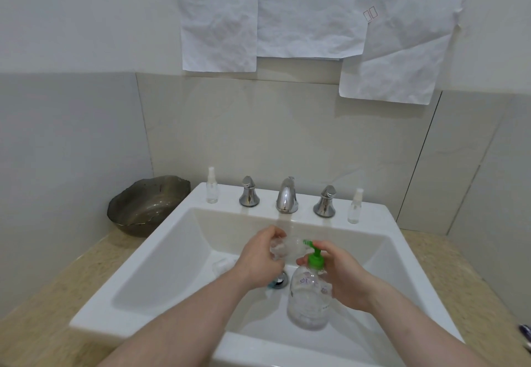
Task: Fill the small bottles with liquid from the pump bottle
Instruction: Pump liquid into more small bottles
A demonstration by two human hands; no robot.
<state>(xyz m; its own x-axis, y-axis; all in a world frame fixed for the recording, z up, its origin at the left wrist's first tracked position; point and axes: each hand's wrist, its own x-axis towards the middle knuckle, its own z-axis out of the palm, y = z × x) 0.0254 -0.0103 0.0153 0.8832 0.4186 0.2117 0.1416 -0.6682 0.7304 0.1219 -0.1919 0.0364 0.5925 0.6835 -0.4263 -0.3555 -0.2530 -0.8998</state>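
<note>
Over the sink [149,274] my left hand [260,257] grips a small bottle [287,249] tipped sideways, mouth right at the green nozzle. My right hand [342,274] holds the pump bottle [309,297] by the neck, fingertip on the pump. Two more bottles [212,187] stand far back, either side of the tap [286,195].

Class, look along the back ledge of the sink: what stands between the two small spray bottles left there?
In the head view, between the left spray bottle and the right spray bottle stand three chrome fittings: left tap handle, spout, right tap handle.
</note>
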